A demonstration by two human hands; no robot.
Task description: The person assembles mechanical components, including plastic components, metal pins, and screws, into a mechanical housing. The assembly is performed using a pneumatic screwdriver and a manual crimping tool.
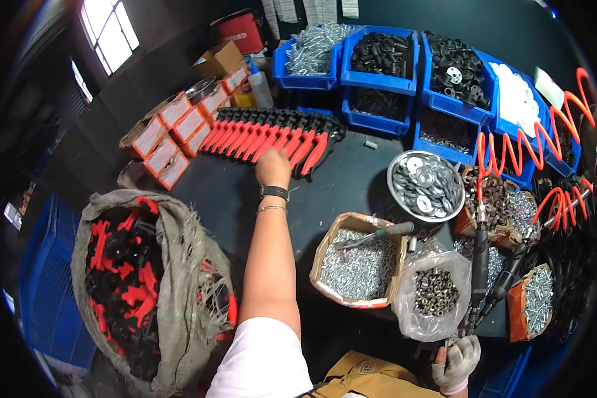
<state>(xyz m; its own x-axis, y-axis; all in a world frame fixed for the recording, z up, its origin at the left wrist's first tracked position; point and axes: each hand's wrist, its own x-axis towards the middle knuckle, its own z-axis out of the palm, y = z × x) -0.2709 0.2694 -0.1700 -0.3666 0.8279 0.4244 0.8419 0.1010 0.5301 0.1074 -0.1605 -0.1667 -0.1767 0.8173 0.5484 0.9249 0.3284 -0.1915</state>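
My left hand (273, 168), bare with a dark wristband, reaches forward to a neat row of red-and-black plastic handles (232, 137). Its fingers are curled and closed on one red handle near the middle of the row; the fingertips are partly hidden. At the lower right, my right hand (458, 365) wears a pale glove with the thumb bare. Thumb and fingers pinch something small, perhaps metal, which I cannot make out. Just above it hang black air screwdrivers (479, 272) on orange coiled hoses (511, 146).
A woven sack (179, 265) of red-and-black pieces stands at the left. Orange-and-white boxes (166, 162) are stacked behind it. Blue bins (378, 81) of parts line the back. A bowl of washers (426, 186), a carton of screws (358, 265) and a bag of nuts (436, 292) sit at the right.
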